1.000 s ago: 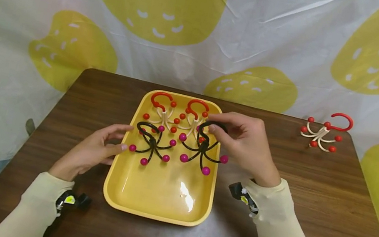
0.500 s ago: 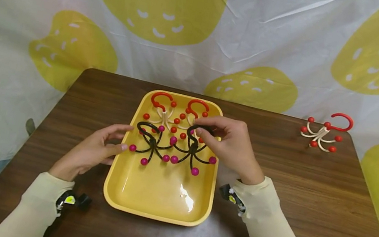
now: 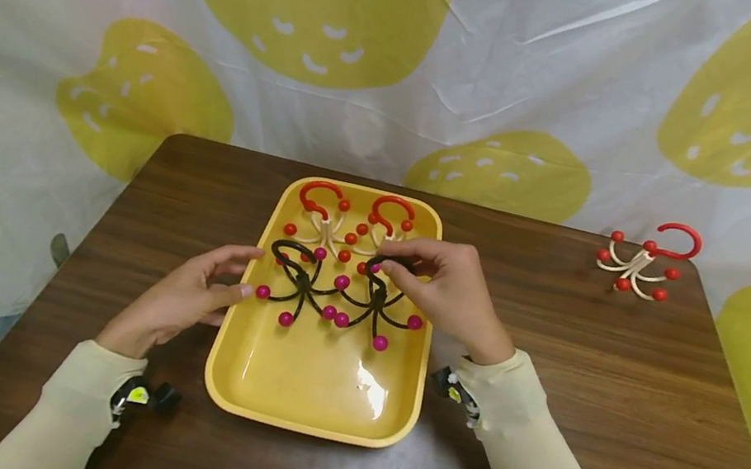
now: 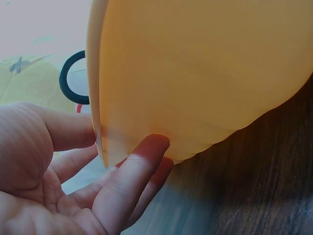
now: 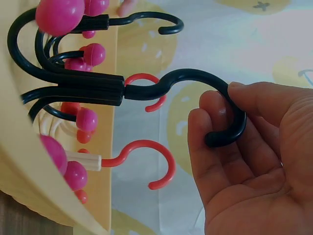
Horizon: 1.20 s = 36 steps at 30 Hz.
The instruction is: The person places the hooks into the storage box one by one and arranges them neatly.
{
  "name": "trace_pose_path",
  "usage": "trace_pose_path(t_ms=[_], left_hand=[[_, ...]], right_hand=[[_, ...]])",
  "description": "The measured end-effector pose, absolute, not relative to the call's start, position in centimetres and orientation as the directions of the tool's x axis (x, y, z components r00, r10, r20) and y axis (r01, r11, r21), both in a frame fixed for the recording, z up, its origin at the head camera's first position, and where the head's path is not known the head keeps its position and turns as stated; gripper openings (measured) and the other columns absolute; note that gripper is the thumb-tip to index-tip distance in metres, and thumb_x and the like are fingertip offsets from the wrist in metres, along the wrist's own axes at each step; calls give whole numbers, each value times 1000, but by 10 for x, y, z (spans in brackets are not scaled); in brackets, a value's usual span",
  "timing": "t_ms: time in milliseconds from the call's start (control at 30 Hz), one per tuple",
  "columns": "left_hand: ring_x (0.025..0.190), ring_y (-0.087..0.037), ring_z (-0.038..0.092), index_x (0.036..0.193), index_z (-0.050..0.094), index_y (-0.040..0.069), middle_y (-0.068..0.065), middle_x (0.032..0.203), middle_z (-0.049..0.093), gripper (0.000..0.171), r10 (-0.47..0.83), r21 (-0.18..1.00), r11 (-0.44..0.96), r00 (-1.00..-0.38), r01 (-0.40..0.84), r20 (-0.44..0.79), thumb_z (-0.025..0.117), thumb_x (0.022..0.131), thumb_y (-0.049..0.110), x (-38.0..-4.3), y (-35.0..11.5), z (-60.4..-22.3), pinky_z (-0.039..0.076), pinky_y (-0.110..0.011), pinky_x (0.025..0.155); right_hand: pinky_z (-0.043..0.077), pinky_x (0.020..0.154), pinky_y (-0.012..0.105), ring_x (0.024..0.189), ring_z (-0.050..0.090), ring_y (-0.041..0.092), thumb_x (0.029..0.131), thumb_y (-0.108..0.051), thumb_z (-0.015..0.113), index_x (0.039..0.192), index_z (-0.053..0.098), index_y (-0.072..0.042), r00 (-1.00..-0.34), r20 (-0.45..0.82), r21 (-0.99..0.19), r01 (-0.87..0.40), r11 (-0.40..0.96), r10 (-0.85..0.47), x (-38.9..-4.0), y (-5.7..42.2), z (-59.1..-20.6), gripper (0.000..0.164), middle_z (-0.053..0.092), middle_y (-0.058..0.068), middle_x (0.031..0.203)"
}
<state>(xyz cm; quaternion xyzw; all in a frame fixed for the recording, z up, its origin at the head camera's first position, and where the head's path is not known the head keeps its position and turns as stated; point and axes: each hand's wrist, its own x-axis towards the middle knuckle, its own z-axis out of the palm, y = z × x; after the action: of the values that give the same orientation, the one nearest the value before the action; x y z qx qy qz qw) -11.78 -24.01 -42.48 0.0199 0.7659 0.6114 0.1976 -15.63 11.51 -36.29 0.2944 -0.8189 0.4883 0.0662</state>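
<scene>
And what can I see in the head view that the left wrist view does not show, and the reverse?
Only head: the right hand pinching a black hanger, and pink balls.
Only left wrist: the broad outer left side of the yellow tray, hidden from above.
Both: the left hand, the tray, a black hook, the dark table.

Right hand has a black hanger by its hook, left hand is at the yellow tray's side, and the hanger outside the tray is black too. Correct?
Not quite: outside the tray, the cream hanger has a red hook and isn't black, as the head view shows. The right hand does have a black hanger by its hook, with the left hand at the tray's side.
</scene>
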Motion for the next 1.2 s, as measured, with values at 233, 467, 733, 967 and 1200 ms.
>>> trace_pose_path(t_ms=[233, 467, 733, 967, 1200], left_hand=[[114, -37, 72, 162, 40, 14, -28, 154, 45, 60, 265, 942, 260, -923, -211, -280, 63, 107, 10, -117, -240, -424, 67, -49, 83], [114, -37, 72, 161, 41, 16, -27, 153, 47, 59, 259, 940, 265, -923, -217, -286, 62, 107, 10, -119, -241, -425, 66, -50, 82], [114, -37, 73, 161, 42, 17, -27, 152, 47, 58, 256, 939, 264, -923, -219, -287, 63, 107, 11, -119, -241, -425, 67, -49, 83], [115, -37, 72, 161, 41, 16, -27, 152, 48, 58, 258, 939, 267, -922, -218, -287, 62, 107, 11, -118, -241, -426, 67, -49, 83], [115, -37, 73, 161, 42, 17, -27, 152, 47, 59, 256, 935, 278, -922, -219, -292, 63, 107, 12, -117, -242, -426, 67, -49, 83]], right_hand=[[64, 75, 25, 90, 76, 11, 94, -10, 81, 110, 84, -10, -829, 373, -759, -531, 377, -417, -157, 116, -367, 17, 83, 1, 107], [64, 73, 25, 85, 76, 12, 93, -9, 81, 108, 85, -13, -844, 345, -768, -506, 394, -412, -157, 117, -372, 16, 83, 2, 103], [65, 75, 27, 86, 76, 12, 93, -12, 82, 109, 84, -11, -850, 314, -788, -482, 384, -422, -159, 118, -376, 16, 83, 2, 102], [66, 70, 32, 79, 76, 13, 94, -11, 82, 105, 85, -12, -845, 316, -788, -487, 378, -431, -161, 120, -374, 12, 83, 2, 97], [67, 67, 37, 77, 77, 16, 94, -11, 82, 105, 85, -11, -846, 311, -797, -481, 367, -434, -162, 121, -371, 12, 83, 2, 96]])
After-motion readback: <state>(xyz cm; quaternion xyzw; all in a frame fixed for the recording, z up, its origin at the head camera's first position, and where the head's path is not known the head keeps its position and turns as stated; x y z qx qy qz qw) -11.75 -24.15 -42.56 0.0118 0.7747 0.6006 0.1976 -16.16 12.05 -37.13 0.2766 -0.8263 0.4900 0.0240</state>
